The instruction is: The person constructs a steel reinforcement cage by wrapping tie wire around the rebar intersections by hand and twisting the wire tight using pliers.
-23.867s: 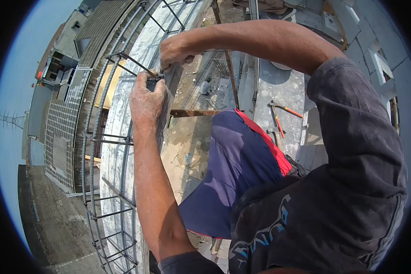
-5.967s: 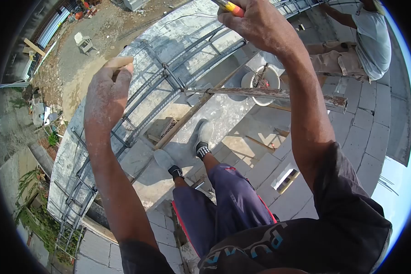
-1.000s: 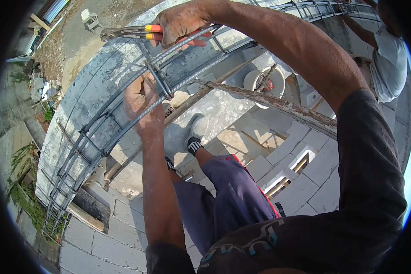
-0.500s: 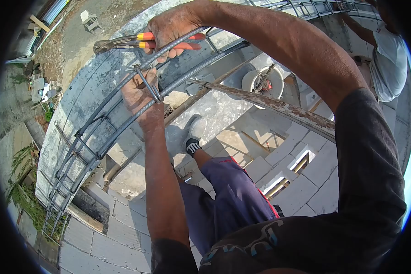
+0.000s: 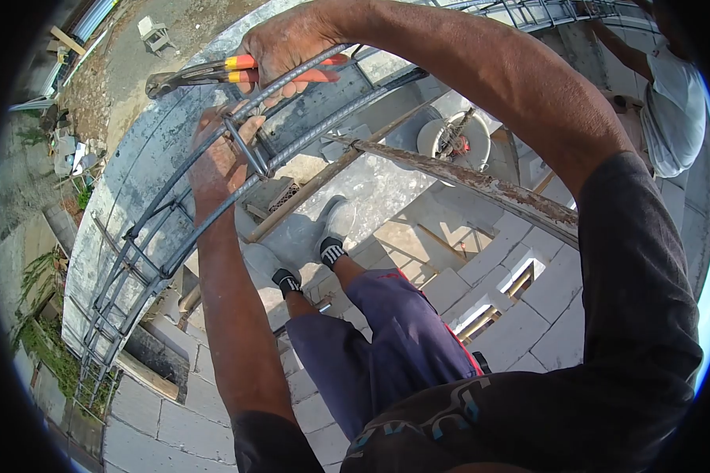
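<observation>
My right hand (image 5: pixel 288 55) is closed around the red and yellow handles of end-cutting pincers (image 5: pixel 201 73). Their dark jaws point left, past the bars. My left hand (image 5: pixel 217 158) reaches up under the rebar cage (image 5: pixel 201 225), thumb and fingers apart on either side of the upper bar, beside a stirrup (image 5: pixel 247 147). Part of the palm is hidden behind the bars. The cage, long ribbed bars joined by stirrups, curves along the grey concrete ledge (image 5: pixel 106 201).
A white bucket (image 5: pixel 481 154) holding small things stands beyond a wooden pole (image 5: pixel 450 173). Light block walling (image 5: pixel 521 323) lies below right. Another person in a white shirt (image 5: pixel 674 114) is at the far right. A pale chair (image 5: pixel 155 35) stands on the ground outside.
My left hand has shifted left along the cage and its thumb and fingers have spread. My right hand has moved slightly left with the pincers. My other foot now shows below.
</observation>
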The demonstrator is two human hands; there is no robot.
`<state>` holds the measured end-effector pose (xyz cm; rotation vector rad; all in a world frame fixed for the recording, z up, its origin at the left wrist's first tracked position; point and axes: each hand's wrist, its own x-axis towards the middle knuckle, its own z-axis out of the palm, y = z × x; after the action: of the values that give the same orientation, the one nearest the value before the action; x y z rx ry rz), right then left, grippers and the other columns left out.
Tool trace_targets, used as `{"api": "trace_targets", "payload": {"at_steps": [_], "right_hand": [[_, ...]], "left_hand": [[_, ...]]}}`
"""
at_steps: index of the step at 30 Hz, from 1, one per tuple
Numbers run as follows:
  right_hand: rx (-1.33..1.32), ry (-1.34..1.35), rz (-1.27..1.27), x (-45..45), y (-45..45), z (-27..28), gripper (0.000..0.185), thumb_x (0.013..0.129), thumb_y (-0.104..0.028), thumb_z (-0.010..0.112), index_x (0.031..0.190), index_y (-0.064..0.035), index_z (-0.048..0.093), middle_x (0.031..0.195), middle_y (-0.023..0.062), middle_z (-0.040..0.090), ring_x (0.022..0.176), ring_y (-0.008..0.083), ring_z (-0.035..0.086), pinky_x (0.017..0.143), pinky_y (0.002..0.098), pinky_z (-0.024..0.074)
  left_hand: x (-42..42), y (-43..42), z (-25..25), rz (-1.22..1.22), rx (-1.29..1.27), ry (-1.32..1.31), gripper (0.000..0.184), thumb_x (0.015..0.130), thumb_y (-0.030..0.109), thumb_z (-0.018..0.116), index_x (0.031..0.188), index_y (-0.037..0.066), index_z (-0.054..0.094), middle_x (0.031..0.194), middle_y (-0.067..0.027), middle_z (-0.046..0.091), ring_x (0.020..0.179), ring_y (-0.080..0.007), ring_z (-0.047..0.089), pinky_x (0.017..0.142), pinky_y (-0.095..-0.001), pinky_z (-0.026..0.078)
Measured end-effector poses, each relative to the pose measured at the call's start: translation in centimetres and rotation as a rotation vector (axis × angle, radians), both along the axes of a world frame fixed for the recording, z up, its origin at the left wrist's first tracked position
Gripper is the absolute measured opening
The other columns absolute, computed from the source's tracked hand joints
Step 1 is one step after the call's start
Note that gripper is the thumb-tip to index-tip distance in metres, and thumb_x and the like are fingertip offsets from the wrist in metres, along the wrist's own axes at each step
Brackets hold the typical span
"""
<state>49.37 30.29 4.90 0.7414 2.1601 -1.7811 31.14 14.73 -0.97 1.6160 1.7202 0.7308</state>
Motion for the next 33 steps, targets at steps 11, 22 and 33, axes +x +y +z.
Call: {"api": "trace_targets", "payload": {"at_steps": [11, 22, 33], "right_hand": [[0.217, -0.072, 0.102, -3.1, 0.9, 2.8, 0.028, 0.062, -0.01, 0.068, 0.089, -0.0017, 0.071, 0.069, 0.0105, 0.067, 0.06, 0.023, 0.066, 0.053, 0.0372, 0.0529], [0.653, -0.084, 0.202, -5.0, 2.4, 0.0, 0.028, 0.078, -0.012, 0.073, 0.104, -0.0051, 0.07, 0.086, 0.0125, 0.073, 0.082, 0.0273, 0.069, 0.076, 0.0446, 0.0529], [0.888, -0.404, 0.363, 4.8, 5.3, 10.7, 0.032, 0.078, -0.009, 0.075, 0.11, -0.0081, 0.07, 0.09, 0.0119, 0.073, 0.092, 0.0266, 0.069, 0.085, 0.0471, 0.0523]], "left_hand": [[0.2, -0.8, -1.3, 0.045, -0.105, 0.064, 0.034, 0.089, 0.032, 0.075, 0.108, 0.005, 0.07, 0.106, -0.0164, 0.07, 0.1, -0.0339, 0.067, 0.087, -0.044, 0.053], [-0.3, 0.5, -1.0, -0.183, 0.01, 0.113, 0.032, 0.091, 0.033, 0.071, 0.102, 0.004, 0.069, 0.102, -0.0167, 0.069, 0.103, -0.0367, 0.062, 0.089, -0.0467, 0.05], [-1.0, 0.6, -0.1, -0.189, 0.05, -0.041, 0.03, 0.089, 0.028, 0.065, 0.106, 0.004, 0.067, 0.11, -0.0175, 0.067, 0.112, -0.0389, 0.058, 0.1, -0.0485, 0.047]]}}
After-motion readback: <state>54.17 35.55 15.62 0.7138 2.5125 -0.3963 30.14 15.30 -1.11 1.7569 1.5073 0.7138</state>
